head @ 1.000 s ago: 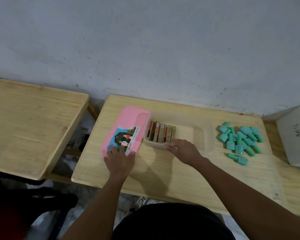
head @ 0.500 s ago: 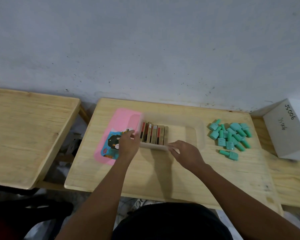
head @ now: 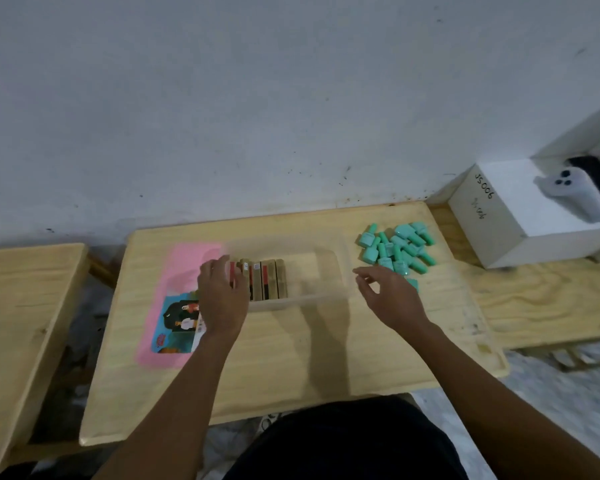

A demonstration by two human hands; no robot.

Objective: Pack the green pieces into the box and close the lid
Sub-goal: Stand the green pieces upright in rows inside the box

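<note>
Two hands work above the wooden table (head: 291,362). Left hand (head: 222,299) sits over the left end of the clear box (head: 305,300), fingers bent down onto the row of gold-and-red pieces (head: 269,278) inside; whether it grips or only touches them I cannot tell. Right hand (head: 392,296) is just right of the box, fingers loosely curled, holding nothing, partly hiding one green piece. Green pieces (head: 395,245) are piled on the table right of the box, all outside it. Pink lid (head: 187,268) lies flat left of the box, with the left wrist covering its right edge. White carton (head: 492,230) at far right carries a grey controller (head: 572,199). Second table (head: 21,306) is at left.
</note>
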